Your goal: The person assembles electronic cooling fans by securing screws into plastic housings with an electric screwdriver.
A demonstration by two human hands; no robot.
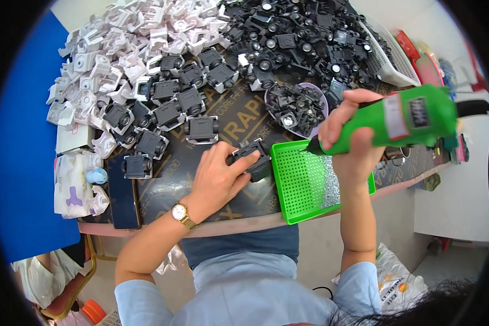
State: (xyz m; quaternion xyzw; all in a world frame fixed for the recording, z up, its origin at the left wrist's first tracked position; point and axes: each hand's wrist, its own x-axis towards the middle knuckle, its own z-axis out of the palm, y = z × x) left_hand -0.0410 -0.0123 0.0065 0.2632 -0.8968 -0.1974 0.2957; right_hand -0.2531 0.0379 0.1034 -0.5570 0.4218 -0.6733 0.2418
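1. Power tool (426, 117), in right hand (359, 148): green plastic, smooth, low sheen.
2. Black housing (259, 169), at left hand (216, 173): plastic, matt.
3. Tray (290, 190), between the hands: green plastic, perforated, glossy.
4. Small pieces (330, 187) in tray, near right hand: silvery metal, shiny.
5. White parts (130, 46), beyond left hand: plastic, smooth.
6. Phone (125, 193), left of left hand: dark, glass-like, glossy.
7. Watch (187, 220), at left wrist: gold-toned metal, polished.
8. Bench (165, 190), beneath left hand: smooth dark board, semi-gloss.

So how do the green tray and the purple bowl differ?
The tray is green and rectangular; the bowl is purple and rounded. The tray has small silvery pieces toward its right side; the bowl is heaped with black parts. Both stand on the table.
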